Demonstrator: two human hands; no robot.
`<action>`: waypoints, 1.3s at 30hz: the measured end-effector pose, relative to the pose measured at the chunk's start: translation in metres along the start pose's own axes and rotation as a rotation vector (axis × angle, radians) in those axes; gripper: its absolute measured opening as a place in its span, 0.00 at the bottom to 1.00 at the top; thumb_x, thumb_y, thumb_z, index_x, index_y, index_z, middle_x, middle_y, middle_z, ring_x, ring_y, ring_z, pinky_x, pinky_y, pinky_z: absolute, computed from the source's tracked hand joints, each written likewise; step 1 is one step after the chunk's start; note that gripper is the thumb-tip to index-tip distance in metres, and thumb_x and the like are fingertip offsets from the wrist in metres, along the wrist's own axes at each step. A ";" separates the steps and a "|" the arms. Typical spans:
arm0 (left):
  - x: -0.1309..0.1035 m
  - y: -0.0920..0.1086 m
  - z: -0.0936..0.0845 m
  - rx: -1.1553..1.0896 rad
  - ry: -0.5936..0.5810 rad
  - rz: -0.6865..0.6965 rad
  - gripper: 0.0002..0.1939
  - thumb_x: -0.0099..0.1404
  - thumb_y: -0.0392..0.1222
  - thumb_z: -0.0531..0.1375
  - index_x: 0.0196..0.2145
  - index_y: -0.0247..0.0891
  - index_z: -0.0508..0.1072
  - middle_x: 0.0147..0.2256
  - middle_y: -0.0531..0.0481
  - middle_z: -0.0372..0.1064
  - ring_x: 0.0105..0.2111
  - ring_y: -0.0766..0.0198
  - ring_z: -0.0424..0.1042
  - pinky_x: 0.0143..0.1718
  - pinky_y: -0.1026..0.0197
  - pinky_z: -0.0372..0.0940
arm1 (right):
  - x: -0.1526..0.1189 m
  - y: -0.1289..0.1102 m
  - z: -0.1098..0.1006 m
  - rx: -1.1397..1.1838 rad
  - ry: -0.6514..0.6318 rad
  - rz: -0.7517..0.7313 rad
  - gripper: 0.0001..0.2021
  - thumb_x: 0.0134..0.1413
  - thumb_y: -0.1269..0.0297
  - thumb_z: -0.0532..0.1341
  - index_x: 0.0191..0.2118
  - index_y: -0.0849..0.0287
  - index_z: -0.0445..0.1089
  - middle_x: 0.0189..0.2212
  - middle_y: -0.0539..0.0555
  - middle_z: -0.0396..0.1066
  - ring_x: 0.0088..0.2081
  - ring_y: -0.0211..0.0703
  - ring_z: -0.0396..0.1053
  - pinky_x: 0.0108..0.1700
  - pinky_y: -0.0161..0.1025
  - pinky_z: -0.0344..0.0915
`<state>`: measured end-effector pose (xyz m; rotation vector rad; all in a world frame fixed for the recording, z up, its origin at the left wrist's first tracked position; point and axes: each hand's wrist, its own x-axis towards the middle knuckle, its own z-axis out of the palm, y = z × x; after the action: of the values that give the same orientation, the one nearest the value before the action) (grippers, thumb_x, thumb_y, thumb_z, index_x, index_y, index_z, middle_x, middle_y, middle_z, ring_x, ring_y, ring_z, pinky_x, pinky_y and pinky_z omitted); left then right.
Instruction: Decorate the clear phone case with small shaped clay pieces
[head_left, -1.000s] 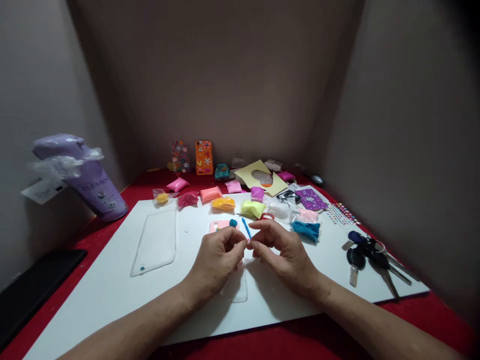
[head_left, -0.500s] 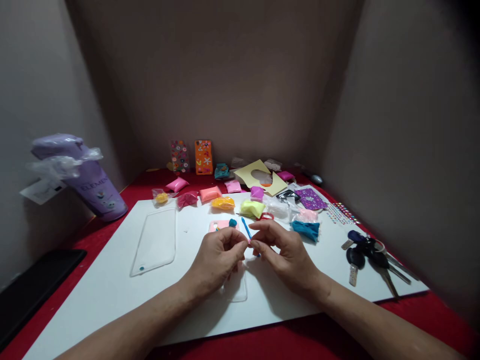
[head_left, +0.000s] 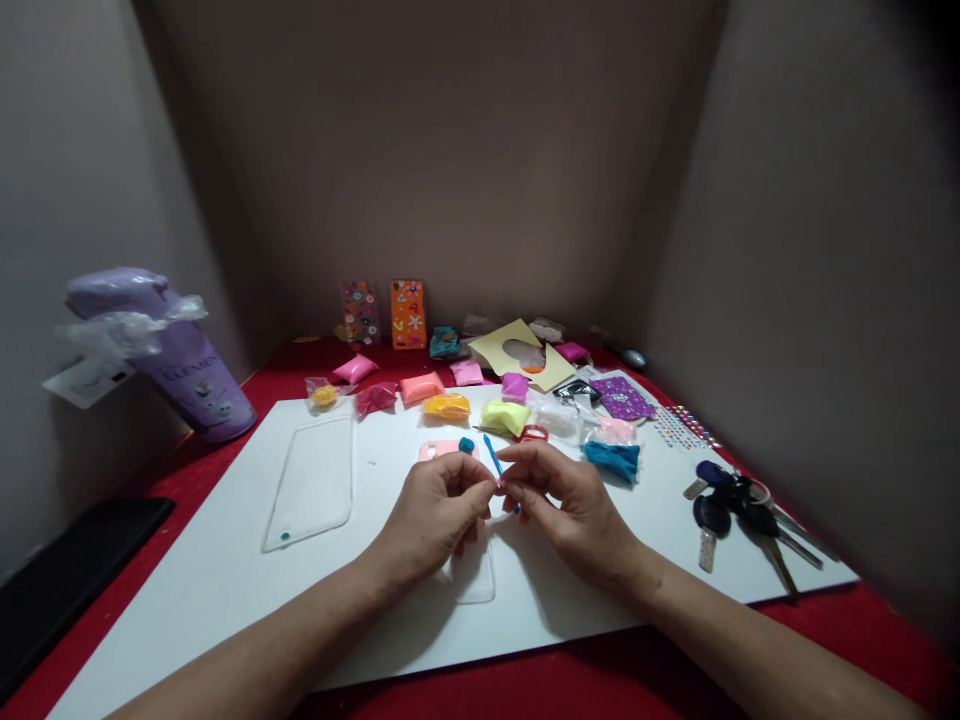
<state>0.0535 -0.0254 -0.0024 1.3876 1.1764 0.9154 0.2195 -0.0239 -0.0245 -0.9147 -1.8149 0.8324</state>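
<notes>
My left hand [head_left: 442, 505] and my right hand [head_left: 574, 500] meet over the middle of the white board [head_left: 390, 635]. Thumb and fingertips of each pinch a tiny piece of pink clay [head_left: 499, 484] between them; its shape is too small to tell. Below them lies a clear phone case [head_left: 478, 588] with a pink upper end [head_left: 448, 447], partly hidden by my left hand. On that end sits a teal lump of clay [head_left: 466, 445]. A blue modelling tool [head_left: 492, 453] lies just behind my fingertips, its lower part covered by my right hand.
Clay packets, such as the yellow one [head_left: 504, 417], line the board's far side, with red-handled scissors [head_left: 533, 433]. Another clear case [head_left: 311, 485] lies left; keys [head_left: 742, 505] and gem stickers [head_left: 682, 427] lie right. A purple tumbler [head_left: 199, 385] stands left. Two decorated cases, one orange [head_left: 408, 314], stand behind.
</notes>
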 end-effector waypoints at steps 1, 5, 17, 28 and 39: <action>0.000 0.000 0.000 0.000 0.002 -0.008 0.06 0.57 0.39 0.59 0.25 0.35 0.67 0.16 0.58 0.63 0.12 0.75 0.59 0.11 0.72 0.53 | 0.000 0.001 0.000 0.000 0.007 0.004 0.13 0.55 0.74 0.56 0.46 0.57 0.63 0.28 0.50 0.71 0.29 0.39 0.71 0.31 0.38 0.69; 0.001 0.001 -0.001 0.016 0.006 -0.008 0.06 0.57 0.39 0.59 0.25 0.35 0.67 0.16 0.58 0.63 0.13 0.74 0.59 0.11 0.72 0.54 | 0.000 0.003 0.000 0.001 0.024 0.022 0.14 0.54 0.74 0.56 0.47 0.57 0.63 0.29 0.51 0.72 0.30 0.39 0.72 0.30 0.38 0.69; 0.001 -0.001 -0.001 0.048 0.013 -0.013 0.07 0.58 0.41 0.58 0.25 0.35 0.67 0.14 0.58 0.62 0.12 0.74 0.58 0.11 0.72 0.53 | 0.001 -0.001 0.002 0.037 0.030 0.076 0.11 0.55 0.71 0.58 0.45 0.58 0.62 0.27 0.51 0.74 0.29 0.40 0.74 0.26 0.33 0.68; 0.001 -0.003 -0.001 0.052 0.001 0.006 0.09 0.58 0.43 0.58 0.24 0.36 0.67 0.14 0.59 0.61 0.11 0.74 0.57 0.10 0.72 0.52 | 0.003 0.000 0.003 0.055 0.013 0.085 0.12 0.55 0.72 0.58 0.46 0.58 0.62 0.26 0.50 0.74 0.29 0.40 0.75 0.24 0.32 0.68; 0.000 -0.003 -0.001 0.075 -0.006 0.008 0.06 0.56 0.41 0.59 0.27 0.35 0.68 0.16 0.58 0.61 0.12 0.73 0.58 0.11 0.71 0.52 | 0.004 0.001 0.002 0.129 -0.008 0.131 0.11 0.55 0.71 0.58 0.45 0.58 0.62 0.26 0.51 0.74 0.28 0.40 0.74 0.23 0.32 0.68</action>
<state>0.0522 -0.0254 -0.0047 1.4550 1.2119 0.8802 0.2166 -0.0204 -0.0239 -0.9555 -1.6999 1.0246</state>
